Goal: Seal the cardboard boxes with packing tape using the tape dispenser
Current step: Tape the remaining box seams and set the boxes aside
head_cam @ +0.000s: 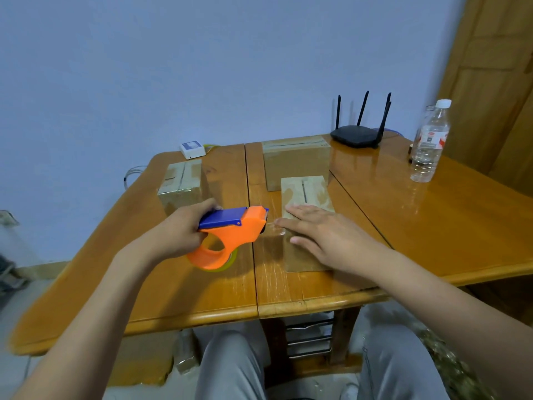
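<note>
The right hand covered the near top of the front box. The tape roll was mostly hidden inside the dispenser. Label print on the bottle, near the table's right edge, was unreadable.

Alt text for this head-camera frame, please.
A person's left hand grips an orange-and-blue tape dispenser beside a small cardboard box that the right hand presses flat. Two more boxes, a router and a water bottle share the wooden table.
</note>
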`<state>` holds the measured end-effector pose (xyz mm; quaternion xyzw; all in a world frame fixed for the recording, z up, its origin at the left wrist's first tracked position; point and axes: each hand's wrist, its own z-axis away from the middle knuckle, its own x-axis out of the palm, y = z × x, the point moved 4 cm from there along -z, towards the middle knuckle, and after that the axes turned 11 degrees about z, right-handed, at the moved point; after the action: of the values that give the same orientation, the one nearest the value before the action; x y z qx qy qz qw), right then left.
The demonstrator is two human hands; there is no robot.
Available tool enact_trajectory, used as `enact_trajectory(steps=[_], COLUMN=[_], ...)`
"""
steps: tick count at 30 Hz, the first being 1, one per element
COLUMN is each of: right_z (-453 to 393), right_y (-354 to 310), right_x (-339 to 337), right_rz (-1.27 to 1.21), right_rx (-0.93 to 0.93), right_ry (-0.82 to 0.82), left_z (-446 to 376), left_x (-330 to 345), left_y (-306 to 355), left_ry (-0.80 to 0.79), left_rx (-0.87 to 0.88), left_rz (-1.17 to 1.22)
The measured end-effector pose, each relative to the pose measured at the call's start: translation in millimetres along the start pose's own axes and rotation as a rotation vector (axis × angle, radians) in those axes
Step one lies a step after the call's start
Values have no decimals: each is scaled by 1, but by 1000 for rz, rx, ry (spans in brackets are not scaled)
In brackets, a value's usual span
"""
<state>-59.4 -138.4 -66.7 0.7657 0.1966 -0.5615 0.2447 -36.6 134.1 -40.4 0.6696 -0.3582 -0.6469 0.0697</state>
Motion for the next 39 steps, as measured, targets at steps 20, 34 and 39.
enact_trajectory(steps=[20,34,39], right_z=[-4,-4,-5], right_y=[5,1,0], right_x=[7,4,5], right_rz=[-65,-21,-18], right_rx=[15,28,22], right_ry=[-5,-8,-10], left_z=[6,0,-11], left_x=[-8,-4,12], left_y=[-4,-1,37], left_ry=[0,-85,-112], left_rx=[-16,-112,-34], left_rz=[-89,-688,-927])
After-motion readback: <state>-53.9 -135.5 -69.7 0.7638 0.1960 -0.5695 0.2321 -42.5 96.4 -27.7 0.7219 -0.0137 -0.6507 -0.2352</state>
